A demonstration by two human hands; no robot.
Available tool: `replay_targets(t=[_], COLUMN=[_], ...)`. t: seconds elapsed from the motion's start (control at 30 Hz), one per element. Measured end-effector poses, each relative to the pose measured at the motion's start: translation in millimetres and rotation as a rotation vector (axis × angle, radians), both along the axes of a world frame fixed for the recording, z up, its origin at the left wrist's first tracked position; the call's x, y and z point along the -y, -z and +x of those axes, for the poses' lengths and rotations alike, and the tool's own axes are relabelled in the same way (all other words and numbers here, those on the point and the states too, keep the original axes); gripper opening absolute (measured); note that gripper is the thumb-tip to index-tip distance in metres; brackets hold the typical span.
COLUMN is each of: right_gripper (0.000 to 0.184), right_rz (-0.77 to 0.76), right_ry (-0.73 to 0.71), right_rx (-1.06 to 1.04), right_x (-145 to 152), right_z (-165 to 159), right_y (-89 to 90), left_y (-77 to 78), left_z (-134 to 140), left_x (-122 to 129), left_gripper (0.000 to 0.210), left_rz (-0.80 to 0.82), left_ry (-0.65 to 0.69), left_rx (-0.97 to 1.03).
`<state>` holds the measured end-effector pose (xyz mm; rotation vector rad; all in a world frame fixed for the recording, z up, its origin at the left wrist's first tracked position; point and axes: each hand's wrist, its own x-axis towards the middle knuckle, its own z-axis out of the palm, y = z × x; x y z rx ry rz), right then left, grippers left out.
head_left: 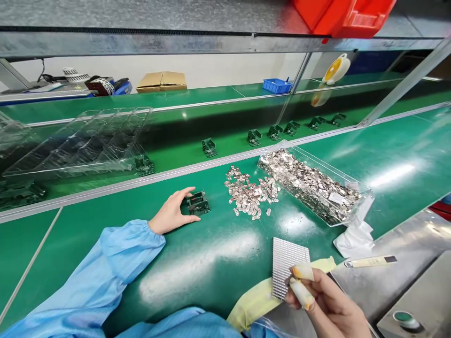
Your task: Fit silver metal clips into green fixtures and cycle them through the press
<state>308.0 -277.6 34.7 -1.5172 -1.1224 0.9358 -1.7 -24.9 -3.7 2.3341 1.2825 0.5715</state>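
My left hand (pixel 173 210), its thumb and forefinger spread wide apart, lies around the left side of a dark green, frame-like part (pixel 199 203) on the bench. The fingertips are at its near and far edges; whether they press on it is hard to see. My right hand (pixel 326 295) has white, yellow-stained covers on thumb and forefinger, with the tips pinched together. Anything between them is too small to name. Just beyond those tips is a silver ridged plate (pixel 287 258). Small metal pieces (pixel 252 195) lie loose in a pile between the hands.
A clear tray (pixel 347 180) full of small metal pieces stands behind the pile. Several similar dark parts (pixel 253 137) sit along the lower green strip, near clear blister trays (pixel 81 141). A cutter knife (pixel 369 262) and white tissue (pixel 354 240) lie right; a metal shelf (pixel 158 45) crosses overhead.
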Motion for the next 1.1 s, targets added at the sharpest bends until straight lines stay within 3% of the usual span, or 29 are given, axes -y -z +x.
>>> replay_targets(t=[0.1, 0.2, 0.4, 0.53, 0.63, 0.77, 0.87, 0.97, 1.1], right_gripper=[0.02, 0.018, 0.021, 0.017, 0.013, 0.012, 0.01, 0.007, 0.008], right_rz=[0.047, 0.045, -0.067, -0.011, 0.058, 0.072, 0.082, 0.105, 0.138], right_ry=[0.002, 0.005, -0.012, 0.109, 0.214, 0.297, 0.33, 0.359, 0.399], right_rx=[-0.106, -0.173, -0.242, -0.177, -0.172, -0.163, -0.11, -0.046, 0.023], right_x=[5, 11, 13, 8, 3, -1, 1, 5, 6], right_z=[-1, 2, -4, -17, -28, -38, -42, -45, -47], right_y=[3.1, 4.4, 5.5, 6.7, 7.3, 9.3, 11.2, 13.1, 17.2], left_y=[-1.1, -5.2, -6.1, -4.4, -4.4, -5.1, -7.1, -7.6, -2.7], left_z=[12, 16, 21, 36, 59, 102, 129, 141, 142], left_x=[16, 20, 9, 25, 54, 100, 127, 141, 146], left_gripper=[0.101, 0.106, 0.085, 0.07, 0.056, 0.056, 0.054, 0.046, 0.043], left_rz=[0.009, -0.022, -0.047, -0.096, -0.246, -0.679, -0.915, -0.96, -0.906], left_ry=[0.005, 0.151, 0.363, 0.308, 0.274, 0.316, 0.386, 0.496, 0.572], left_rx=[-0.021, -0.015, -0.005, 0.128, 0.373, 0.725, 0.835, 0.87, 0.831])
